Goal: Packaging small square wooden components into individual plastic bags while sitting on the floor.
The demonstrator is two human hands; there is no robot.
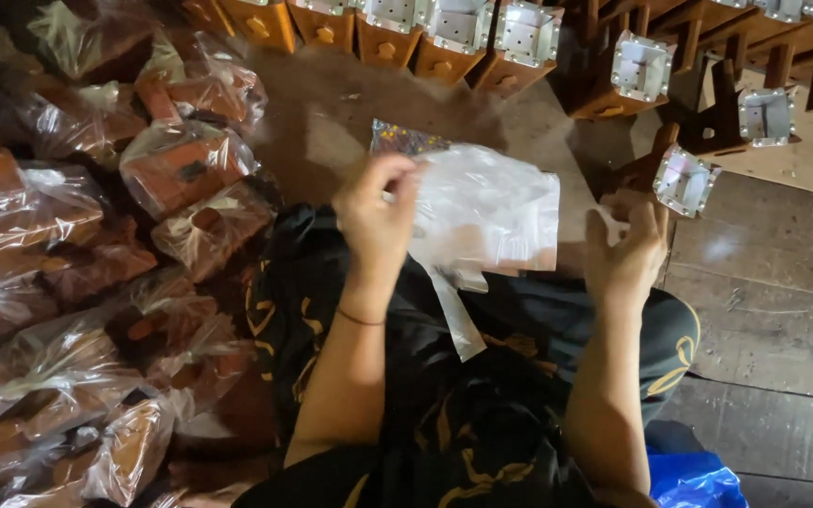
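Wooden floor [783, 310], dim. I am seeing the left hand [378, 212] pinching a clear plastic bag [491, 212] at its 9 o'clock edge. The right hand [628, 249] is hovering open at the bag's 3 o'clock, nearest a metal-capped wooden piece [681, 179]. Wrapped pieces [181, 165] are piling at 9 o'clock.

The left hand [378, 218] is pinching the upper edge of a clear plastic bag [491, 212], holding it up over the lap. The right hand [625, 252] is hovering just beside the bag's right edge with fingers spread, near a wooden piece with a metal-lined cup [681, 179]. A row of similar wooden pieces [454, 33] is lying across the wooden floor [773, 282] at the top. A heap of bagged wooden pieces [77, 282] is filling the left side. A blue bag [698, 480] is showing at the lower right.
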